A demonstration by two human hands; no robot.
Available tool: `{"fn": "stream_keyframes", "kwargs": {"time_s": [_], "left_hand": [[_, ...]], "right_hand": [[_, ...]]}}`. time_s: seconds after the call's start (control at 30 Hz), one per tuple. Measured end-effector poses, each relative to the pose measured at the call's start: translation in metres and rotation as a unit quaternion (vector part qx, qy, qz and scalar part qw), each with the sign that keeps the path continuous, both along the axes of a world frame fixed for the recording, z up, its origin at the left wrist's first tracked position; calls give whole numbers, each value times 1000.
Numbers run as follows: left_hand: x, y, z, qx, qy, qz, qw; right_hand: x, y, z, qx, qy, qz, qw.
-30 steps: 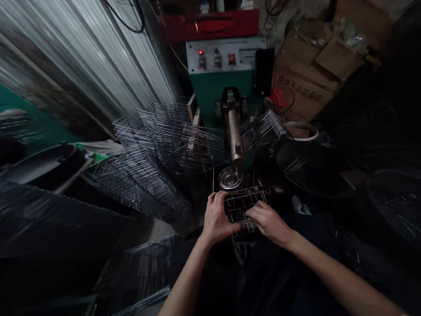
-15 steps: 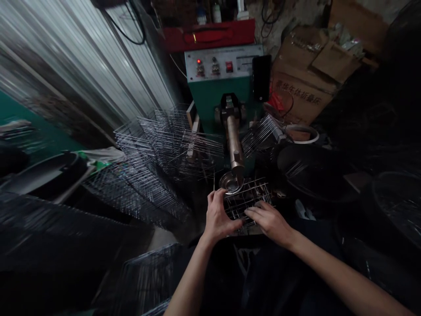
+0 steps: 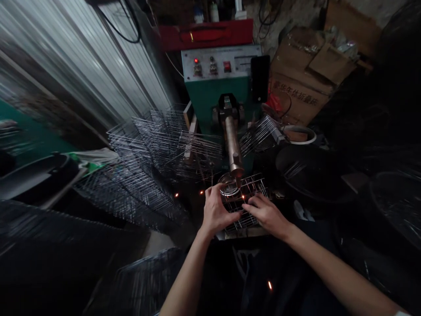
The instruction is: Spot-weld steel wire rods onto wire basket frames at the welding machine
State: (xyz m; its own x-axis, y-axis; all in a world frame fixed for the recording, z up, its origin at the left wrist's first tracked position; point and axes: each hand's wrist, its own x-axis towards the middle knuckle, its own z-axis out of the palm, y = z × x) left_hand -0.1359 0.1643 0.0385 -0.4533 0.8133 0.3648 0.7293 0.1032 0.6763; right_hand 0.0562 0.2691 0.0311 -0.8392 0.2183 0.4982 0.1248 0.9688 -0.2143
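A small metal wire grid (image 3: 237, 205) lies in front of me under the round metal arm (image 3: 233, 142) of a green machine, which looks like a spot welder. My left hand (image 3: 216, 210) grips the grid's left side, thumb toward me and fingers curled over the far side. From the right, my right hand (image 3: 268, 215) presses its closed fingers on the grid's wires; what lies right under the fingertips is hidden. The arm's pointed tip (image 3: 238, 181) is just above the grid's wires. A round metal dish (image 3: 229, 184) sits behind my left fingers. An orange spark (image 3: 243, 197) glows between my hands.
Stacked wire racks (image 3: 148, 153) crowd the left. More bent wire pieces (image 3: 261, 136) stand right of the arm. The machine's control panel (image 3: 220, 63) has a lit red lamp. Behind it to the right are cardboard boxes (image 3: 296, 83); a dark basin (image 3: 312, 171) is at the right.
Orange sparks now fly around the grid and over my lap. The arm's tip has lowered slightly toward the wires. Both hands stay on the grid, and the view has shifted slightly.
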Motion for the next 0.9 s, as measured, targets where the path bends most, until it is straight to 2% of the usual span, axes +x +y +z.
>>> {"fn": "stream_keyframes", "kwargs": {"time_s": [0.2, 0.33, 0.47, 0.57, 0.67, 0.77, 0.83, 0.9], "left_hand": [[-20, 20, 5, 6, 19, -6, 1000], [-25, 25, 7, 10, 16, -2, 1000], [-35, 37, 7, -10, 12, 10, 1000], [-44, 48, 10, -28, 11, -8, 1000], [-49, 52, 13, -26, 21, -16, 999], [-59, 40, 4, 6, 19, -46, 999], [-70, 24, -15, 18, -8, -66, 998], [-81, 8, -46, 1, -76, -72, 995]], "right_hand": [[-23, 17, 3, -11, 4, -24, 1000], [-20, 18, 9, -35, 35, -16, 999], [-2, 5, 14, -141, 126, -17, 982], [8, -7, 14, -237, 145, -32, 960], [17, -14, 7, -365, 131, -99, 916], [30, -16, -4, -497, 132, -139, 846], [42, -15, -11, -574, 131, -131, 797], [54, -15, -18, -642, 133, -129, 744]]}}
